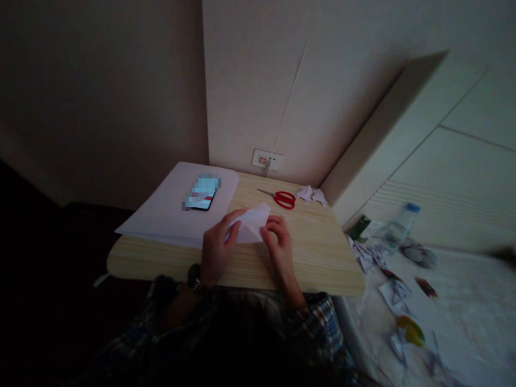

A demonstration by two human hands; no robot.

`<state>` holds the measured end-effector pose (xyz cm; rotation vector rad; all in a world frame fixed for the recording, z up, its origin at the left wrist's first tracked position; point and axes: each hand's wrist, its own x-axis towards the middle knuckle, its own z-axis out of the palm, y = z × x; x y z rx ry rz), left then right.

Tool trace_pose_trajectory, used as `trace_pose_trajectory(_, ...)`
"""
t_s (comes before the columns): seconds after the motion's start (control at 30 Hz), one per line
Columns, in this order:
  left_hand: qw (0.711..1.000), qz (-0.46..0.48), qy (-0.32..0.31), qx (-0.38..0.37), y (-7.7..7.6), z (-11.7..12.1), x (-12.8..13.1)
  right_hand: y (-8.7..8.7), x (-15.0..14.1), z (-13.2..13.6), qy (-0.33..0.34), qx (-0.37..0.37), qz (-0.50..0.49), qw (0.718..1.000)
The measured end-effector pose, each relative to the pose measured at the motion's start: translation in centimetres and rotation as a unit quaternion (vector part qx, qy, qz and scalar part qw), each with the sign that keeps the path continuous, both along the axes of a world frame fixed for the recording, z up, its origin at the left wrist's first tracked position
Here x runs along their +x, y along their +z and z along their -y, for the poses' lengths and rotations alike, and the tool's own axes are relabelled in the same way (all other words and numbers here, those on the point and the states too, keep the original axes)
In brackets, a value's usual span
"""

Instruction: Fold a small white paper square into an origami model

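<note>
A small folded white paper (252, 221) lies on the light wooden table (318, 252). My left hand (217, 248) pinches its left edge, fingers curled onto it. My right hand (278, 242) grips its right side with bent fingers. A watch sits on my left wrist. Behind the hands, red-handled scissors (282, 198) lie on the table, apart from both hands.
A stack of large white sheets (169, 212) covers the table's left part, with a phone (201, 194) on top. Crumpled paper (311, 194) lies near the wall socket (266, 159). On the bed at right are paper scraps (393, 293) and a plastic bottle (399, 226).
</note>
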<state>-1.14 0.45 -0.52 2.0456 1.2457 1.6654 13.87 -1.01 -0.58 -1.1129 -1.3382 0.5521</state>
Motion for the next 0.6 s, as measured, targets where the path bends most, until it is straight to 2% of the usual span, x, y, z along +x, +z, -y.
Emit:
trace_pose_trajectory(0.2,0.999,0.001,-0.049,-0.022,0.60,-0.10,-0.01,0.16,-0.10,0.10,-0.011,0.023,0.036,0.999)
trace_pose_trajectory(0.4,0.998,-0.010,-0.044,-0.035,0.33,-0.33,0.13,0.02,-0.37,0.35,-0.073,0.094,0.090,0.989)
trace_pose_trajectory(0.6,0.998,-0.010,-0.052,-0.032,0.39,-0.42,0.18,-0.03,-0.54,0.62,-0.068,0.112,0.128,0.983)
